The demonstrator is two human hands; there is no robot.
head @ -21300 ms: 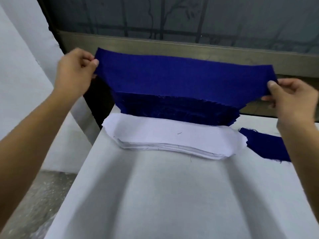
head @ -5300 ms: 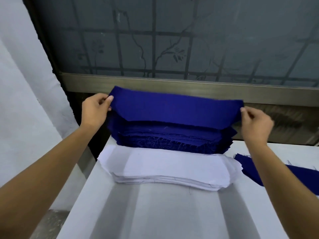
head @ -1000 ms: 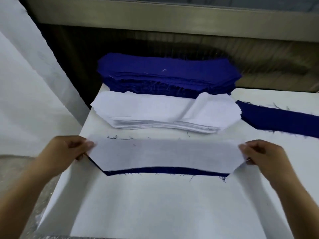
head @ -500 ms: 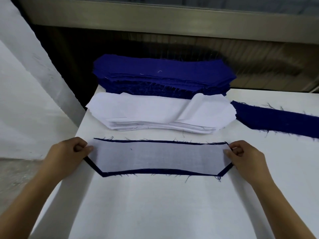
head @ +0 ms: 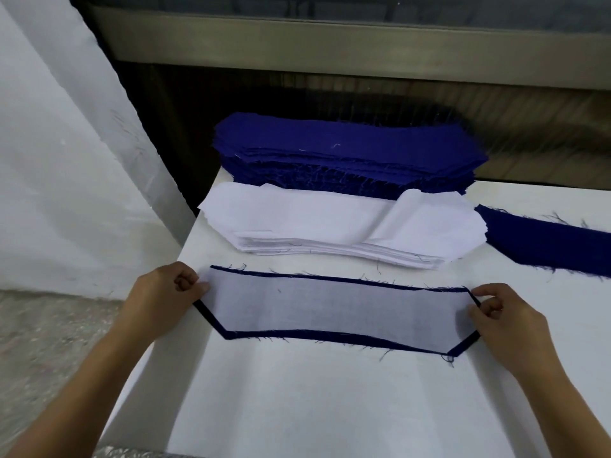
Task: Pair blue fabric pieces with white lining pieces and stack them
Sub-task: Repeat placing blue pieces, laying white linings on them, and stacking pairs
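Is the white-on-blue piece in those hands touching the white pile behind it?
Apart. The head view shows a strip of bare table between the held piece and the white pile.

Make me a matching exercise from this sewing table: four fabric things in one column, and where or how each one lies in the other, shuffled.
Things
1. blue stack
2. white lining stack
3. lining-on-blue pair
4. loose blue piece

Places or states
a. nearest the person, pinched at both ends
b. farthest back
c. far right, lying flat
d. middle row, top sheet rumpled

Pairs: 1-b, 2-d, 3-a, 4-c
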